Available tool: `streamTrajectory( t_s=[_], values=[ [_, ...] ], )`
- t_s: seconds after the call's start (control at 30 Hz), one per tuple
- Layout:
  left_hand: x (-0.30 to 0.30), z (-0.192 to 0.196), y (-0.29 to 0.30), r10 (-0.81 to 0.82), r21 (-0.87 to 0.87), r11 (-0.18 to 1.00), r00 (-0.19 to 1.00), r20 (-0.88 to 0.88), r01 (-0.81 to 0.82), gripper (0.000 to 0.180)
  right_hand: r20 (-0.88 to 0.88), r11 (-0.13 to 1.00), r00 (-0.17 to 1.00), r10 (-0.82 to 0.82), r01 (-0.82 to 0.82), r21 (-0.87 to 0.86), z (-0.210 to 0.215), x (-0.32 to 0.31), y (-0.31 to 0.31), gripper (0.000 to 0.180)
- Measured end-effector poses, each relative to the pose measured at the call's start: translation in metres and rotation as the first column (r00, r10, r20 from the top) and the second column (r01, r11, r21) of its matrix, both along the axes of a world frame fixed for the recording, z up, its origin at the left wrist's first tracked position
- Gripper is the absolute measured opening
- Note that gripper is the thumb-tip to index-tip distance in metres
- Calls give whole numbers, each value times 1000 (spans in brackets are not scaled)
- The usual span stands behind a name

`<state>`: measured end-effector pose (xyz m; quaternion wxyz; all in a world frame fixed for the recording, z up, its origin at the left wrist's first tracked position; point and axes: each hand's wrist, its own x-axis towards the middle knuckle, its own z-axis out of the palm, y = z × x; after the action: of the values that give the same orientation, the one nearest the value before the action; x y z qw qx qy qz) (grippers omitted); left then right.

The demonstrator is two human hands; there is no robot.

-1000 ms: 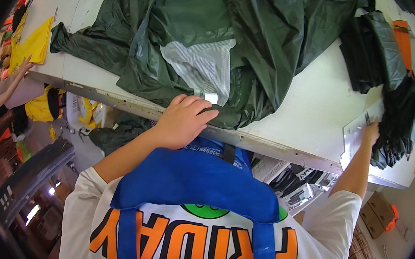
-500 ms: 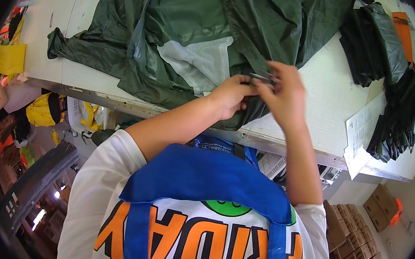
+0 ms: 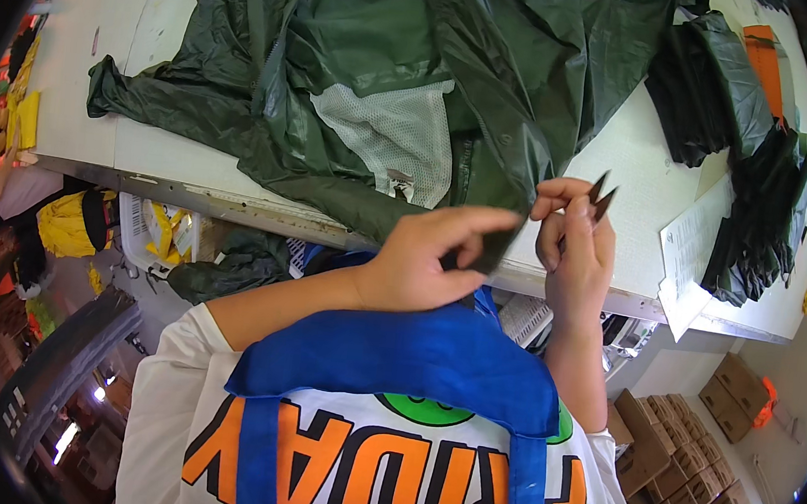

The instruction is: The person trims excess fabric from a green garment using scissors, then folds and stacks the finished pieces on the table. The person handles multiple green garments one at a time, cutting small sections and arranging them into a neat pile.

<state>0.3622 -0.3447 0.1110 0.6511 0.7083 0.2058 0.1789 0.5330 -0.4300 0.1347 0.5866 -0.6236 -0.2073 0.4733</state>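
A dark green garment (image 3: 367, 25), probably a rain jacket, lies spread over the table, with a white mesh panel (image 3: 391, 129) showing in its middle. Its near right edge hangs down over the table's front. My left hand (image 3: 427, 264) is beside that hanging edge, index finger stretched out and thumb apart from it; the other fingers curl. Thread snips (image 3: 602, 201) are held in my right hand (image 3: 578, 254), their two dark blades pointing up and away. Fingertips of the right hand meet the garment's edge; whether they pinch it I cannot tell.
Stacked dark folded garments (image 3: 763, 204) and paper sheets (image 3: 691, 246) lie at the table's right, near an orange piece (image 3: 766, 68). Below left stands a white crate (image 3: 147, 237) with yellow cloth. Cardboard boxes (image 3: 676, 444) are piled lower right. Another person's arm (image 3: 1, 176) shows far left.
Both hands have come closer to me with the garment's edge, and the right hand has shifted slightly right. My left hand's fingers have spread; the snips' blades now point away from the cloth.
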Motion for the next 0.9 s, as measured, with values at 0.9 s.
streamTrajectory(
  t_s=[0.9],
  values=[
    [-186,-99,80,777,121,526,417,-471,-842,51,405,898,912,62,126,-422,-77,55,-80,12]
  ],
)
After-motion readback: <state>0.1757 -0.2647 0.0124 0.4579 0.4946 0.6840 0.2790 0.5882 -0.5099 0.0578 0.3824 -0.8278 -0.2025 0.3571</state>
